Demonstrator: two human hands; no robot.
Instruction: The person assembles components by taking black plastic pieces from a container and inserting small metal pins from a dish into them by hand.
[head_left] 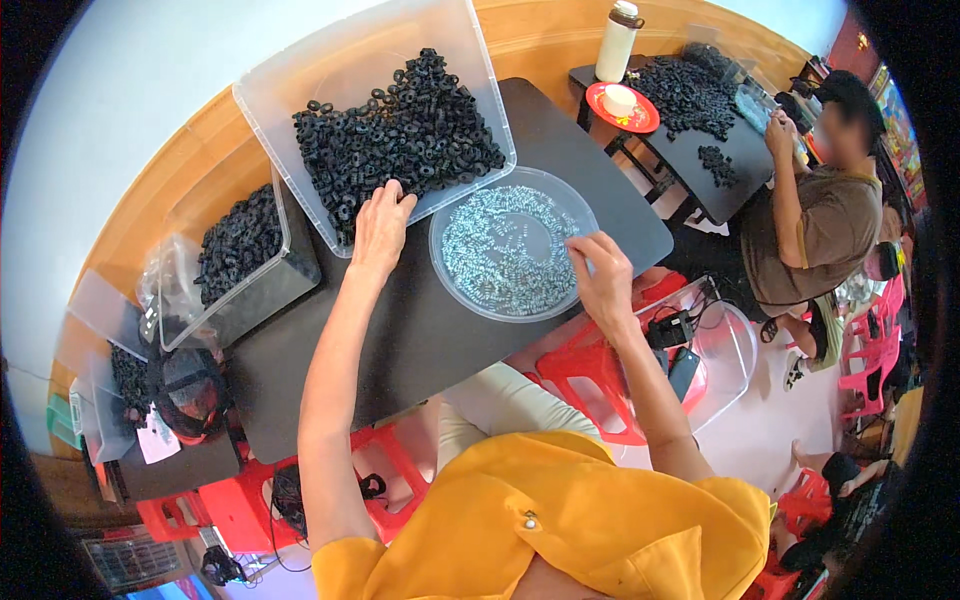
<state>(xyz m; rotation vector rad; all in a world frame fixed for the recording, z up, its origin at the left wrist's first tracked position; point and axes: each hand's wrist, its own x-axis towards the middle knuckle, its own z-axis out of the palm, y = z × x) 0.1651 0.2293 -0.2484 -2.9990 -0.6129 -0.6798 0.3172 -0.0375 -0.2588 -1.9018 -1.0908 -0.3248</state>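
Note:
My left hand (pixel 383 228) reaches over the near edge of a clear plastic bin (pixel 360 60), its fingers curled among small black ring-shaped plastic parts (pixel 400 140). Whatever those fingertips grip is hidden. At the right rim of a round clear tray (pixel 440 262), my right hand (pixel 603 272) has its thumb and fingers pinched together. Anything in that pinch is too small to make out. Many small silvery pieces that look like springs (pixel 500 235) lie spread in the tray. Bin and tray stand side by side on a dark table (pixel 420 320).
A second bin (pixel 245 300) of black parts stands at the left. At the right, another person (pixel 820 210) works at a dark table with black parts (pixel 690 95), a bottle (pixel 618 45) and a red plate (pixel 640 118). Red stools (pixel 590 375) and a clear box (pixel 735 350) stand below.

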